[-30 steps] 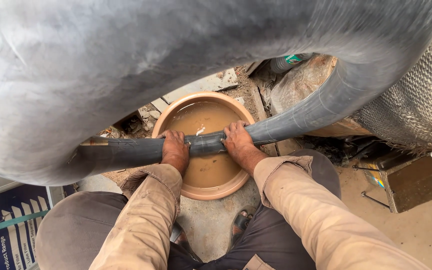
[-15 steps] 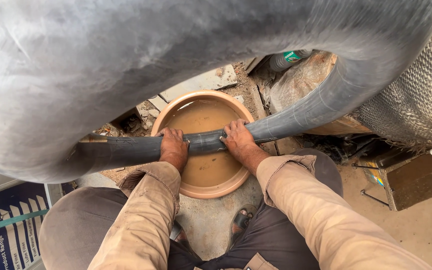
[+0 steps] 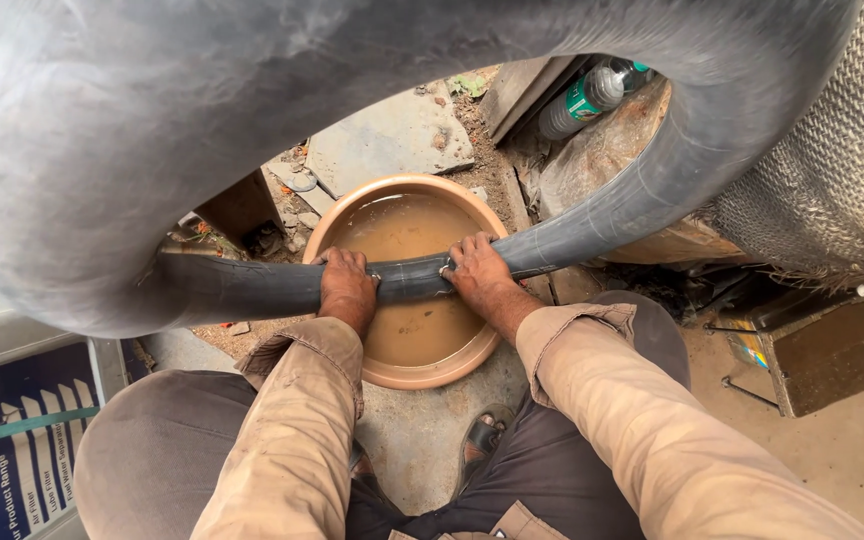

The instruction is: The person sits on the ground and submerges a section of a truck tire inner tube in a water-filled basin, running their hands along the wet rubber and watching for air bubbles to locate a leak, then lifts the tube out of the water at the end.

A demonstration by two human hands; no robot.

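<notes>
Top right, a clear plastic bottle (image 3: 592,97) lies on its side among the rubble, wearing a green-and-white label band and a green cap. Down at the lower left edge stands a dark blue printed panel (image 3: 12,450), crossed by a slanting green stripe and carrying white lettering along its bottom.

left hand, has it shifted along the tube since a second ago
No. The left hand grips the black tube at the same spot over the basin's left rim.
</notes>
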